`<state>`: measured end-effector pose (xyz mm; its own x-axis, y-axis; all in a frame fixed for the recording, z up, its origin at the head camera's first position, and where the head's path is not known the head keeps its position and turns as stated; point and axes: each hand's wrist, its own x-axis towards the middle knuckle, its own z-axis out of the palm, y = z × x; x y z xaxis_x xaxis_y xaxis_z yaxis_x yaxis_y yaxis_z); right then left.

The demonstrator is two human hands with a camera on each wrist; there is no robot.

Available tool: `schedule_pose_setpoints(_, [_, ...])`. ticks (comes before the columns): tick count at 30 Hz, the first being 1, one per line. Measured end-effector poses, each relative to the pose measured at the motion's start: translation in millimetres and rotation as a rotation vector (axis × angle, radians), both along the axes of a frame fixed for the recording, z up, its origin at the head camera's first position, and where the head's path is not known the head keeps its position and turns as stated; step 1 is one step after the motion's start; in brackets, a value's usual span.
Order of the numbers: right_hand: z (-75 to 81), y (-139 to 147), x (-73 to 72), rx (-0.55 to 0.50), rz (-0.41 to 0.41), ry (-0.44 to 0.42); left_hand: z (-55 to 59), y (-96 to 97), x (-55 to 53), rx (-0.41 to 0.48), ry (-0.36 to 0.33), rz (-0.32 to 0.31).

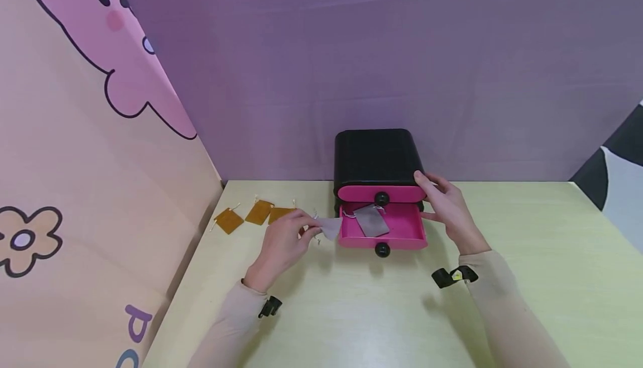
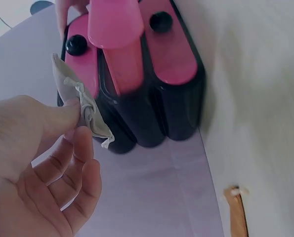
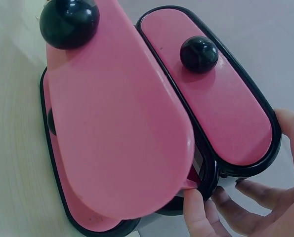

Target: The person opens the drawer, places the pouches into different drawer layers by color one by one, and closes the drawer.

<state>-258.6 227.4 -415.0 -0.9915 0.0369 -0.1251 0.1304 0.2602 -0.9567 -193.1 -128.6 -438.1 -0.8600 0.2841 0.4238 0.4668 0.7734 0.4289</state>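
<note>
The cabinet [image 1: 379, 158] is black, drawers [image 1: 407, 243] pink, pouch [image 1: 330, 228] grey.

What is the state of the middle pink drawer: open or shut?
Open: the middle drawer stands out past the shut top drawer, and a grey pouch shows inside.

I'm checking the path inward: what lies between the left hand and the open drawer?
Between the left hand and the open drawer is a grey pouch, pinched by that hand; the head view shows it.

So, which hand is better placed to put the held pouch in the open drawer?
Likely the left hand: it pinches the pouch beside the open drawer; the right hand holds the cabinet.
</note>
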Motion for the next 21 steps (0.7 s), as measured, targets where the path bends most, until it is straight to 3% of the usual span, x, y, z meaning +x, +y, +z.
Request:
schedule_pose_setpoints(13, [-2.8,-0.5,-1.7,-0.004,-0.005,0.001,11.8,35.4,-7.5,-0.026,-0.043,-0.046])
schedule_pose_setpoints(21, [-2.3,-0.7,-0.3,-0.012,-0.005,0.004,11.0,51.5,-17.4,-0.039,-0.084,-0.064])
